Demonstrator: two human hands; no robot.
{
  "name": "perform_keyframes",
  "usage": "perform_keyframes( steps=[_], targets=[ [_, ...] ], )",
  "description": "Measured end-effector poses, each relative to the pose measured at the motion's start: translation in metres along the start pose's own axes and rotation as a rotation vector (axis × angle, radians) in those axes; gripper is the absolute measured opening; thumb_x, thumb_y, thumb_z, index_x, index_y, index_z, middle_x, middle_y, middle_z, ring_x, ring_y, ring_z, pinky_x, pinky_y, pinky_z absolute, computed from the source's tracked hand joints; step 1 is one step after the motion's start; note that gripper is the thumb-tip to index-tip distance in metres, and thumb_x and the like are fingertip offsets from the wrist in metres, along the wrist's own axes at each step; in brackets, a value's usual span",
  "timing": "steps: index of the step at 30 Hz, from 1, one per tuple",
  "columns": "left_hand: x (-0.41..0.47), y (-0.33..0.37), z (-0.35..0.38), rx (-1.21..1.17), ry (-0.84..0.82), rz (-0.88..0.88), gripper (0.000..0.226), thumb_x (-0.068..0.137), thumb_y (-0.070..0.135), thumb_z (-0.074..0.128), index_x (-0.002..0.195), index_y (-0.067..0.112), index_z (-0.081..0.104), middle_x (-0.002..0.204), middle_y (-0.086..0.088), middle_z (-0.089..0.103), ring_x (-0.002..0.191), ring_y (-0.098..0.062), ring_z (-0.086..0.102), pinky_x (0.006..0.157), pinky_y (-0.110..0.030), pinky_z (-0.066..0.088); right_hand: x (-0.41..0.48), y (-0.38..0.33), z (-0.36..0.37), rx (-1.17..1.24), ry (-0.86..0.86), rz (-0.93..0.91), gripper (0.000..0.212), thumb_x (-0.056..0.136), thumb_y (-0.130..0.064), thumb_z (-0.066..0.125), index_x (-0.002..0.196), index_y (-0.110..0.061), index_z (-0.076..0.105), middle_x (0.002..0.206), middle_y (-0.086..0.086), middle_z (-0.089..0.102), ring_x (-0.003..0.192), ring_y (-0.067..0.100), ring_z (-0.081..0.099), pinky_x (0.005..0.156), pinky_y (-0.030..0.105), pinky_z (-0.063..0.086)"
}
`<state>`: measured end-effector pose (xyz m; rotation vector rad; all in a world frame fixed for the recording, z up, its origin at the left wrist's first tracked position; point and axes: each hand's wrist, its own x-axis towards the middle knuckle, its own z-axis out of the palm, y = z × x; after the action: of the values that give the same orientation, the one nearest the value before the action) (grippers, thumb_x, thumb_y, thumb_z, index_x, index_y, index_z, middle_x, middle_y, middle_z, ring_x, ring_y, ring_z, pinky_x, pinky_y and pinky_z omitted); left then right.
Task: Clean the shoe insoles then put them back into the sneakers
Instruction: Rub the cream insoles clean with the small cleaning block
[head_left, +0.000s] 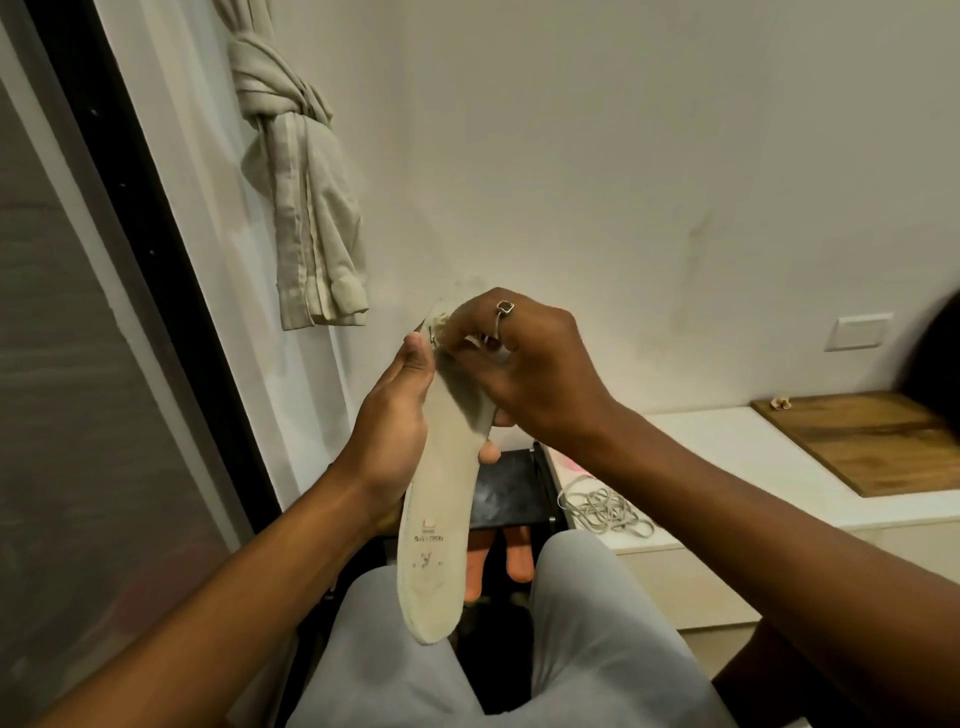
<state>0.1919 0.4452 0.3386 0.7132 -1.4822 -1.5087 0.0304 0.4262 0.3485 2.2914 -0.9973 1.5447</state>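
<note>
A pale beige insole (441, 519) stands nearly upright in front of me, heel end down above my lap, with faint print near the heel. My left hand (395, 431) grips its left edge, thumb up by the toe end. My right hand (524, 364), a ring on one finger, holds a small whitish wad, a cloth or wipe (447, 323), against the toe end of the insole. No sneaker shows clearly in this view.
A black rack (511, 493) stands below, with two orange shapes (498, 558) under it. White laces (602, 512) lie on a white bench (727, 452) at right, beside a wooden board (872, 441). A knotted curtain (306, 208) hangs at left by a dark window frame.
</note>
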Motion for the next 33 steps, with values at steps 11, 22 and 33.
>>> perform_keyframes(
  steps=[11, 22, 33],
  targets=[
    [0.004, -0.002, -0.004, -0.063, -0.006, -0.053, 0.067, 0.099, 0.065, 0.020, 0.130, 0.021, 0.060, 0.106, -0.019, 0.072, 0.077, -0.029, 0.073, 0.061, -0.038, 0.058, -0.004, -0.012, 0.007, 0.099, 0.001, 0.034, 0.013, 0.082, 0.000, 0.079, 0.092, -0.005, 0.073, 0.092, 0.005, 0.072, 0.084, 0.011, 0.066, 0.076, 0.018, 0.052],
    [0.005, -0.001, -0.005, -0.109, 0.016, -0.014, 0.067, 0.098, 0.063, 0.022, 0.136, 0.021, 0.057, 0.111, -0.015, 0.074, 0.086, -0.027, 0.076, 0.062, -0.036, 0.060, -0.003, -0.003, 0.004, 0.036, -0.041, -0.068, 0.010, 0.080, 0.001, 0.075, 0.085, -0.001, 0.067, 0.092, 0.012, 0.069, 0.083, 0.032, 0.067, 0.070, 0.048, 0.056],
    [0.007, -0.003, -0.005, -0.052, 0.007, 0.035, 0.064, 0.100, 0.062, 0.018, 0.143, 0.029, 0.052, 0.115, -0.013, 0.073, 0.089, -0.031, 0.074, 0.068, -0.041, 0.062, -0.004, 0.003, -0.009, -0.094, -0.120, -0.117, 0.010, 0.080, 0.002, 0.076, 0.083, -0.004, 0.069, 0.089, 0.011, 0.072, 0.079, 0.028, 0.067, 0.067, 0.045, 0.057]
  ],
)
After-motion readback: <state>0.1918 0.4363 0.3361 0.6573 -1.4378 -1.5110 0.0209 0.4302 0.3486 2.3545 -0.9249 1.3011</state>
